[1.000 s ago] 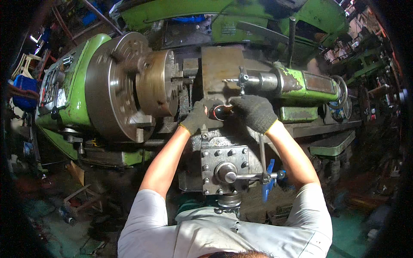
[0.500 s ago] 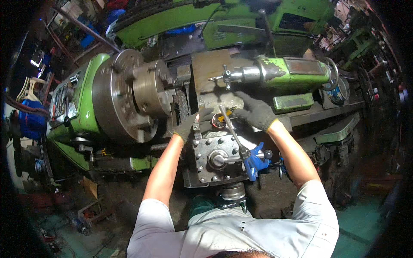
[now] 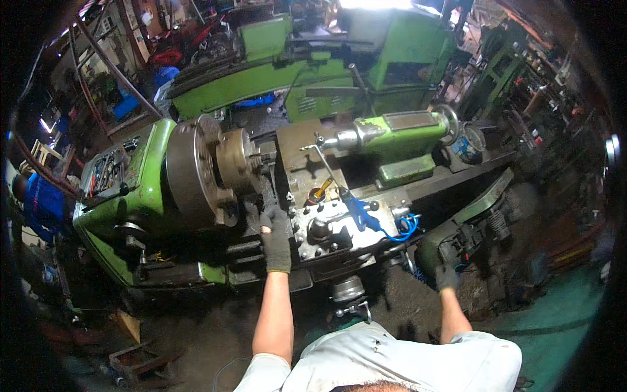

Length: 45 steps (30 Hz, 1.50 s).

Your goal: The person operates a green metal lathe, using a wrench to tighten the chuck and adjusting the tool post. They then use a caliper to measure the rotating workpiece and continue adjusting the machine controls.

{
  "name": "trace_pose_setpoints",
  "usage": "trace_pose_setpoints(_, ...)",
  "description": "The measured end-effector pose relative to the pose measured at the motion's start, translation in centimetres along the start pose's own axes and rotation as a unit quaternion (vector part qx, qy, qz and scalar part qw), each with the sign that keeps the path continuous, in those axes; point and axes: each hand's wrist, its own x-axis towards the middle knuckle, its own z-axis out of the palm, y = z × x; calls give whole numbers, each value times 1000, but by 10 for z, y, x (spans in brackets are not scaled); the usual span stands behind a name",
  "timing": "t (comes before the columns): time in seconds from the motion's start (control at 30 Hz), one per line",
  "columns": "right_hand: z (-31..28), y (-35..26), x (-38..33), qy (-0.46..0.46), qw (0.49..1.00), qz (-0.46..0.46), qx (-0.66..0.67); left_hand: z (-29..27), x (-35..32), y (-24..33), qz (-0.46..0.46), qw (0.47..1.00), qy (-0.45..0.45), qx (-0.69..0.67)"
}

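Your left hand (image 3: 277, 240) has one chuck (image 3: 233, 161) at eleven o'clock, your right hand (image 3: 448, 278) at three. I can't tell either's grip

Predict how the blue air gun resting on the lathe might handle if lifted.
The blue air gun is probably light, its body looking like plastic. Its straight, thin nozzle should stay stiff. The curled blue hose would likely flex and trail behind.
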Motion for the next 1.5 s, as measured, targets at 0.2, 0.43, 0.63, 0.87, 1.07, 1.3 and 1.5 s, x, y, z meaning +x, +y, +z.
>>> trace_pose_setpoints(0.2, 55, 112, -70, -181, 980, 37, -80, 47, -35, 44, -12, 928, 29, 371)
trace_pose_setpoints(0.43, 57, 110, -4, -174, 981, -49, -70, 49, -35, 40, 38, 857, 70, 509)
trace_pose_setpoints(0.63, -8, 1, 114, 31, 992, -118, 41, 52, -42, 44, -15, 775, 141, 616)
trace_pose_setpoints(0.87, -99, -100, 336, 241, 920, -185, 248, 43, -34, 29, 27, 675, 89, 732)
trace_pose_setpoints(1.07, -128, -162, 487, 203, 915, -346, 44, 39, -37, 15, -20, 838, 228, 495)
trace_pose_setpoints(1.3, -167, -244, 557, 120, 843, -525, 18, 17, -29, 7, -47, 747, 231, 621)
trace_pose_setpoints(1.5, -187, -227, 583, 16, 804, -594, 5, 0, -56, -16, -67, 759, 288, 580)
